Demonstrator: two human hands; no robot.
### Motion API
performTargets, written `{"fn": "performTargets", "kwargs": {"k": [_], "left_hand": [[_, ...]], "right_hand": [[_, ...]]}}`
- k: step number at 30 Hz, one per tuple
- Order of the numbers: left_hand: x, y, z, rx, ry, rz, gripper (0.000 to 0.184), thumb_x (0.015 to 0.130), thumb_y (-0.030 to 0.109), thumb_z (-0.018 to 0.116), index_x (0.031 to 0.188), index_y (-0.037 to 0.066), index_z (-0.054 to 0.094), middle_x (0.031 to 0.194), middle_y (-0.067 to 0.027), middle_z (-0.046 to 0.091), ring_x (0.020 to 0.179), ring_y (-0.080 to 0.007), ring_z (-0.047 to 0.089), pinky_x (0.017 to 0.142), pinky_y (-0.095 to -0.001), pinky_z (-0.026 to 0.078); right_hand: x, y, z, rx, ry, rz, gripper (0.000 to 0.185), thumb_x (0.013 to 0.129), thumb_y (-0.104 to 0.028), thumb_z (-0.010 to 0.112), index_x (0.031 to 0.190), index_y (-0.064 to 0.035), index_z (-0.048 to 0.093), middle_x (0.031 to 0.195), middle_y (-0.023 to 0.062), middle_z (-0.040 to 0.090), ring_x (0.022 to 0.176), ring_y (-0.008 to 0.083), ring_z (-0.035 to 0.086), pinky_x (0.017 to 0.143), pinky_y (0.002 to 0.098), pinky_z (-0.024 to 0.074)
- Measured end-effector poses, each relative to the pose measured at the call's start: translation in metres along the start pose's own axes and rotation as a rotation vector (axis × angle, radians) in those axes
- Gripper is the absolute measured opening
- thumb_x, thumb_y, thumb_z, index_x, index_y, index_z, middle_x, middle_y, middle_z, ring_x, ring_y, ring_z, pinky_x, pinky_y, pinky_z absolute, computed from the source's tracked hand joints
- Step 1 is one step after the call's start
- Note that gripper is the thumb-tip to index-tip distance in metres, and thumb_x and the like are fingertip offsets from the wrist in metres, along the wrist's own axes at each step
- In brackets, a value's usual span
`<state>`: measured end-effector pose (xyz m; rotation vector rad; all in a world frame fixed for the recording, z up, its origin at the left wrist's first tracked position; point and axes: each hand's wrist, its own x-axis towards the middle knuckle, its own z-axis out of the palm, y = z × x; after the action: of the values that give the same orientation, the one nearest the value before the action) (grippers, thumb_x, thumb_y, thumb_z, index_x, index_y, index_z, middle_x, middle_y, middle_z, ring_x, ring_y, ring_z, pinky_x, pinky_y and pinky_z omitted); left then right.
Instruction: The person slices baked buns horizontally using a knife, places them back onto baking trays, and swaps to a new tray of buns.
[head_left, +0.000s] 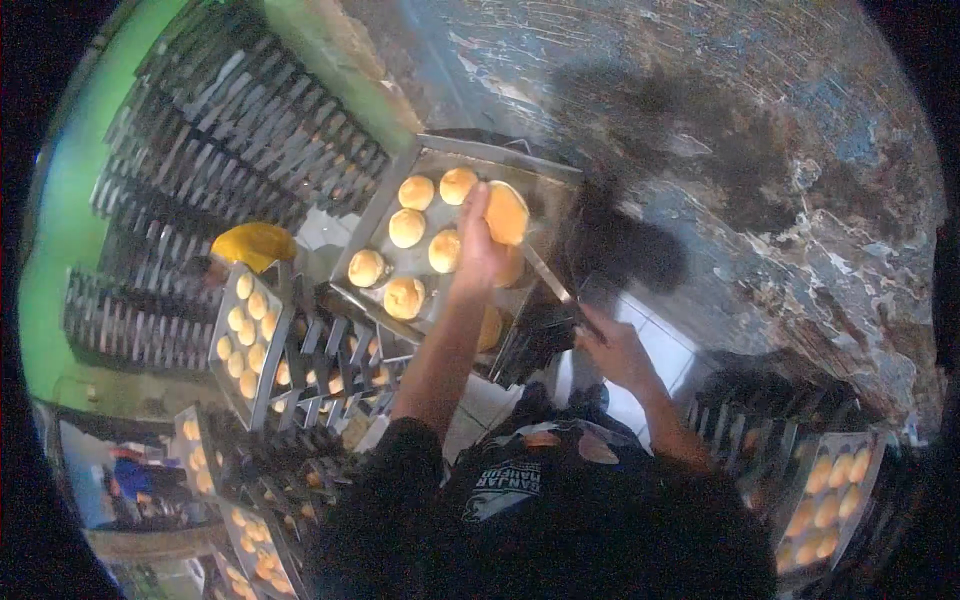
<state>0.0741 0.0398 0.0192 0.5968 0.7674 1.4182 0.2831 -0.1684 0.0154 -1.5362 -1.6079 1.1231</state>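
My left hand [482, 245] is closed around a round golden bun [508, 214], held over a metal baking tray [548, 178]. My right hand [615, 350] grips the dark handle of a knife [550, 277], its long narrow blade pointing up and left. The blade's tip comes close to the bun's lower edge; whether they touch I cannot tell. Several more buns, such as one at the tray's left [368, 267], sit on the tray, and my left forearm hides part of it.
Racks of stacked trays [240, 130] line the green wall at left. More trays of buns [248, 330] stand at left, and another bun tray [828, 500] is at lower right. A yellow bundle [253, 246] lies behind. A person in blue [133, 477] is far left.
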Motion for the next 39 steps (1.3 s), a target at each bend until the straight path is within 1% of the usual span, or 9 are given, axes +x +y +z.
{"fn": "performTargets", "kwargs": {"k": [6,10,17,23,24,25,35,38,39], "left_hand": [[0.12,-0.039,-0.062,0.084,0.027,-0.118,0.047,0.102,0.039,0.057,0.132,0.003,0.053,0.125,-0.0126,0.065,0.114,-0.0231,0.064,0.095,-0.0397,0.053],[0.112,-0.043,-0.056,1.14,-0.099,0.484,0.056,0.101,0.037,0.058,0.142,0.0,0.046,0.134,-0.0174,0.06,0.123,-0.0273,0.057,0.103,-0.04,0.046],[0.07,-0.018,0.015,2.075,-0.591,0.262,0.042,0.098,0.027,0.058,0.13,0.0,0.059,0.131,-0.0233,0.061,0.123,-0.039,0.056,0.106,-0.0466,0.043],[0.035,-0.039,0.021,1.587,-0.662,0.987,0.048,0.1,0.029,0.06,0.136,-0.003,0.053,0.149,-0.0265,0.046,0.139,-0.0432,0.043,0.116,-0.0495,0.034],[0.002,-0.037,0.035,1.485,-0.651,1.039,0.05,0.101,0.028,0.06,0.138,-0.003,0.051,0.151,-0.0267,0.045,0.141,-0.0433,0.042,0.117,-0.0494,0.033],[-0.043,-0.043,0.057,1.326,-0.73,0.901,0.05,0.101,0.025,0.061,0.14,-0.004,0.049,0.15,-0.0253,0.046,0.14,-0.0409,0.043,0.118,-0.0478,0.032],[-0.384,-0.214,0.145,0.853,-1.032,0.199,0.033,0.099,0.011,0.059,0.13,-0.001,0.06,0.132,-0.0173,0.062,0.122,-0.0256,0.059,0.105,-0.0375,0.045],[-0.458,-0.253,0.208,0.77,-1.197,0.129,0.031,0.099,0.011,0.061,0.128,-0.001,0.062,0.125,-0.0158,0.066,0.117,-0.0235,0.062,0.102,-0.0354,0.047],[-0.486,-0.26,0.236,0.731,-1.301,0.054,0.03,0.099,0.012,0.062,0.126,-0.001,0.063,0.121,-0.0147,0.068,0.114,-0.0227,0.065,0.1,-0.035,0.049]], "right_hand": [[-0.094,0.03,-0.014,0.106,0.128,0.218,0.043,0.099,-0.014,0.06,0.141,-0.0044,0.057,0.078,0.0028,0.068,0.055,0.0057,0.05,0.051,0.0253,0.0438],[-0.141,0.045,0.017,0.159,0.416,0.43,0.041,0.1,-0.01,0.057,0.141,-0.0048,0.057,0.078,0.002,0.066,0.053,0.0053,0.051,0.047,0.0237,0.0427],[-0.221,0.034,0.084,0.131,0.643,0.57,0.041,0.099,-0.019,0.064,0.138,-0.0062,0.058,0.116,0.0172,0.071,0.105,0.0265,0.068,0.093,0.039,0.0534],[-0.273,0.009,0.087,0.344,0.894,0.506,0.042,0.098,-0.024,0.06,0.136,-0.0062,0.057,0.115,0.022,0.07,0.104,0.037,0.069,0.094,0.0438,0.052],[-0.282,0.026,0.092,0.392,0.93,0.499,0.036,0.1,-0.02,0.061,0.133,-0.0059,0.059,0.102,0.0134,0.069,0.095,0.0243,0.065,0.085,0.0371,0.0521],[-0.293,0.037,0.093,0.437,0.963,0.49,0.03,0.102,-0.016,0.061,0.13,-0.0055,0.061,0.09,0.0048,0.067,0.086,0.0117,0.062,0.076,0.0303,0.0522],[-0.501,0.115,0.047,0.297,1.152,0.548,0.025,0.1,-0.017,0.067,0.121,-0.0042,0.063,0.081,-0.0016,0.063,0.072,0.0065,0.055,0.063,0.0248,0.0468],[-0.567,0.102,-0.005,0.259,1.197,0.546,0.036,0.098,-0.027,0.065,0.125,-0.0044,0.063,0.091,0.0187,0.073,0.085,0.026,0.072,0.078,0.0409,0.0543],[-0.584,0.099,-0.023,0.311,1.239,0.514,0.035,0.098,-0.022,0.066,0.126,-0.0026,0.062,0.093,0.0125,0.072,0.086,0.0171,0.068,0.076,0.0355,0.0538]]}}
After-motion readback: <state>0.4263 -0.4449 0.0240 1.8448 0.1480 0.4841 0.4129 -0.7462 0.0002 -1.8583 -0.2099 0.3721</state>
